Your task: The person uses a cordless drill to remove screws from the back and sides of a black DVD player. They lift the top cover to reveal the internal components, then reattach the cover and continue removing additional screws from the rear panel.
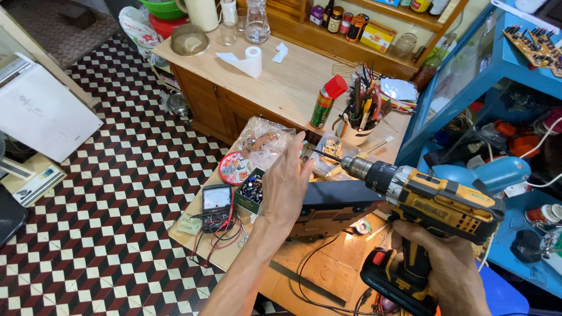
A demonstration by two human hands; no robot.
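- Drill (433, 202): yellow and black, held level over the worktop (293, 88), its bit pointing left toward our left hand.
- Our right hand (448, 266) wraps its fingers around the drill's grip, above the battery.
- Our left hand (287, 184) lies on the end of a dark case (336, 205), fingers straight and close together, holding nothing.
- Left of that hand we see a meter (216, 202) with red and black leads, and a small box of parts (252, 190).
- Behind stand a spray can (326, 100) and a cup of tools (358, 126).
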